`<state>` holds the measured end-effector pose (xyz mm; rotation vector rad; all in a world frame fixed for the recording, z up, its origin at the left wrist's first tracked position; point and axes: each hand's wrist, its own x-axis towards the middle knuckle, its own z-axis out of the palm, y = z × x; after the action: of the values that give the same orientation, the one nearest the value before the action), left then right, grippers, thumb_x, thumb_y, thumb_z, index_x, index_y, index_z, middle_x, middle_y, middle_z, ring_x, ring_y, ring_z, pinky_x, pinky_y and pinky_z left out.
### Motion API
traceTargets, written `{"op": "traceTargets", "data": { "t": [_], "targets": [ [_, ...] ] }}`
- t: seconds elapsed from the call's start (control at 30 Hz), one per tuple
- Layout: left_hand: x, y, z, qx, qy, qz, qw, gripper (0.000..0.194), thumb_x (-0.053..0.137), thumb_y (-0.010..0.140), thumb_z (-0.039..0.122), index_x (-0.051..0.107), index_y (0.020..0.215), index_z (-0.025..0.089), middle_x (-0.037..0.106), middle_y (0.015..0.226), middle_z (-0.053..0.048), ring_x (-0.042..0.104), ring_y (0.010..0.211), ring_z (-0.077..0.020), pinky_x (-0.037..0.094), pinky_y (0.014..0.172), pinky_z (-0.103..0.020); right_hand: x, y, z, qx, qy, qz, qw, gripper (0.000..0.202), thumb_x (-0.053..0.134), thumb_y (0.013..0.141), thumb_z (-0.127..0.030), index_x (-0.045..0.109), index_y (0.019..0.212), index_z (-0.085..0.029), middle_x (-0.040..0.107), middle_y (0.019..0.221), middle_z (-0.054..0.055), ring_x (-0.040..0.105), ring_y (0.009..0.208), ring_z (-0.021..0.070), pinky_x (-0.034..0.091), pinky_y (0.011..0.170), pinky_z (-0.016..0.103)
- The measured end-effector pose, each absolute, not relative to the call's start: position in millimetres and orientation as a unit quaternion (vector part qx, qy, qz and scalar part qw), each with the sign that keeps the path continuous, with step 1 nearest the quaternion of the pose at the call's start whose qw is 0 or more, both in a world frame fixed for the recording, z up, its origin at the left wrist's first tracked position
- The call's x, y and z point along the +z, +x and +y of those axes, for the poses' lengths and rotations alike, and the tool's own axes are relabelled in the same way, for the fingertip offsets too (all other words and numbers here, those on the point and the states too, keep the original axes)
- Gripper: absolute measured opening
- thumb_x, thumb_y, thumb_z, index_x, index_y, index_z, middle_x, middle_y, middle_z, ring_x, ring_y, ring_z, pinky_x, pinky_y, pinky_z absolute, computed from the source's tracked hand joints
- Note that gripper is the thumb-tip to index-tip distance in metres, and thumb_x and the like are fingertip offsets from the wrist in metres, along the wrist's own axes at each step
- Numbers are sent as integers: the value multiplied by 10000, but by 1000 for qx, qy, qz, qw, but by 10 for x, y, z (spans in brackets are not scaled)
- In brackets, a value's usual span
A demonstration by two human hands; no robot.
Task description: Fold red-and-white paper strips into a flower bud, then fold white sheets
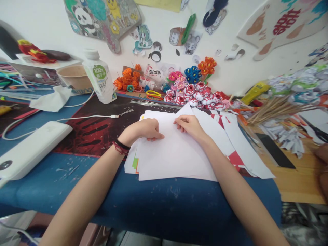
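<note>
White sheets of paper [176,157] lie in a loose stack in front of me, with green and orange edges peeking out at the left. On the stack's upper left rests my left hand [150,129], its fingers curled under and one digit stretched along the top sheet. My right hand [189,125] is closed in a pinch over the upper middle of the paper, a short gap from the left. Whatever the fingertips of either hand hold, if anything, is hidden. Further white strips with red patches [235,159] fan out to the right.
A white power bank [36,147] with a cable lies at left, near a white bottle [99,77]. Thin wires [153,105] and craft flowers [192,92] line the back. Wooden sticks [271,106] stand right; part of another person [322,167] shows at the right edge.
</note>
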<state>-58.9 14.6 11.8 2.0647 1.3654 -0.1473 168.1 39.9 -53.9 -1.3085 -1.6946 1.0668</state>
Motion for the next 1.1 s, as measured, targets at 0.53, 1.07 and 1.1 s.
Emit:
{"op": "traceTargets", "data": {
  "t": [0.53,1.07,1.1],
  "targets": [
    [145,-873,226,-85,787,486,372,354,638,767,428,594,503,197,538,420,2,419,436,-123,309,503,-274,-499,1665,361,403,-519,-663,359,275,649,821,-404,727,809,-141,644,626,19,516,476,83,395,435,201],
    [186,-1151,259,-95,803,484,336,337,625,797,418,590,544,198,600,481,14,479,485,-121,349,530,-252,-488,1658,330,387,-522,-672,355,275,638,830,-402,733,820,-144,644,641,19,533,488,96,393,441,214],
    [177,-1170,277,-80,810,478,330,354,612,809,424,587,539,197,604,490,13,480,486,-118,352,537,-251,-498,1659,333,381,-523,-671,360,288,629,838,-414,734,829,-146,647,642,21,537,490,102,395,443,220]
  ]
}}
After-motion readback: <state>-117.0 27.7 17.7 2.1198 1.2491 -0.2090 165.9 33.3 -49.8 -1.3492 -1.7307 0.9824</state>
